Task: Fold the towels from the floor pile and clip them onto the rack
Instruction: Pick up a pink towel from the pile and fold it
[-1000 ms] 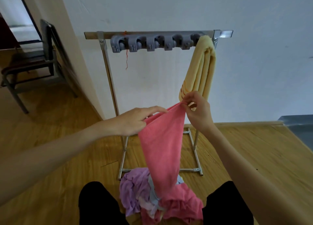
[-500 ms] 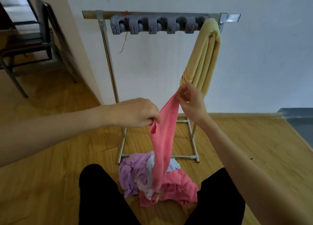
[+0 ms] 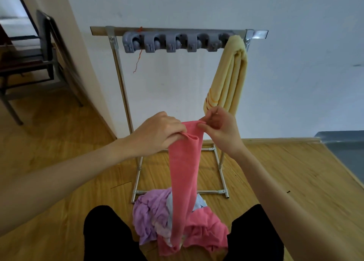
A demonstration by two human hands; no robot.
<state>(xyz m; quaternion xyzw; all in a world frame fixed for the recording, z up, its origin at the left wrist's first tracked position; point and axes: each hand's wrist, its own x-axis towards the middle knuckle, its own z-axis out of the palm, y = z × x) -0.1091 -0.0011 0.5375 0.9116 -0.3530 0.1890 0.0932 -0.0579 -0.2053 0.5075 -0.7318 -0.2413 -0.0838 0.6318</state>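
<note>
Left hand [image 3: 159, 131] knuckles up, fingers curled tight on pink towel [image 3: 184, 166] top edge. Right hand [image 3: 220, 128] palm-side facing, thumb and forefinger pinching the other corner. Towel hangs narrow down into floor pile [image 3: 157, 211], in front of rack [image 3: 177, 32]; yellow towel [image 3: 231, 77] clipped at right end.

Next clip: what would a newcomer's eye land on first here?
The pink towel, hanging as a long strip at centre, its top edge gripped by the left hand and pinched by the right hand. Behind, a folded yellow towel hangs at the right end of the rack; the towel pile lies below.
</note>
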